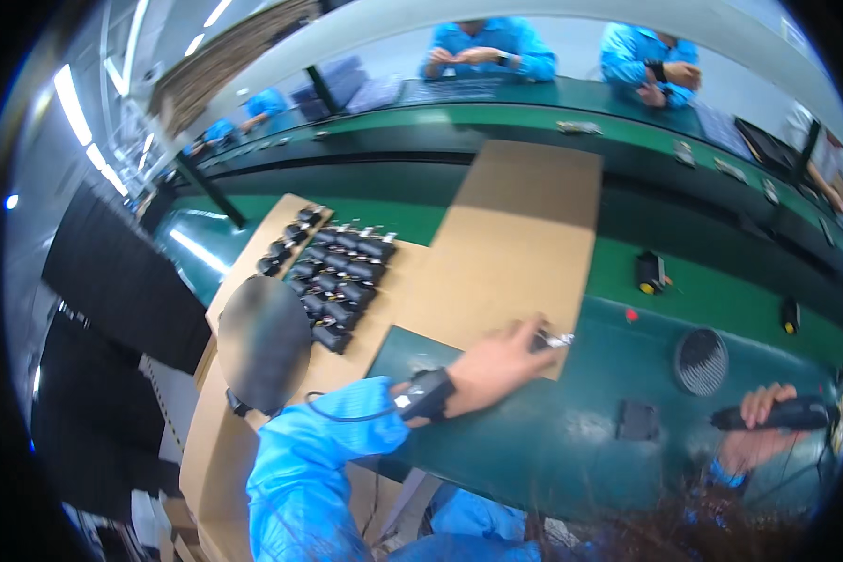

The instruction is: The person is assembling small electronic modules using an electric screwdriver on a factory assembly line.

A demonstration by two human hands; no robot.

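Observation:
My left hand [501,370], in a blue sleeve with a black wrist strap and cord, reaches over the near edge of a cardboard sheet [525,215]. Its fingers are closed on a small dark part with a silvery end [556,341], mostly covered by the fingertips and slightly blurred. At the right, my right hand [757,436] is wrapped around a black electric screwdriver [787,413], which lies roughly level. Between the hands, a flat black square block [638,421] rests on the dark green tabletop [534,450]. Beyond it stands a round, ribbed dark cup [701,362].
Rows of black motor-like units [342,281] lie on cardboard at the left, near a blurred oval patch [264,345]. A red piece [631,316] is near the table's far edge. Black units with yellow ends [650,273] sit on the green belt. Co-workers in blue [492,51] sit opposite.

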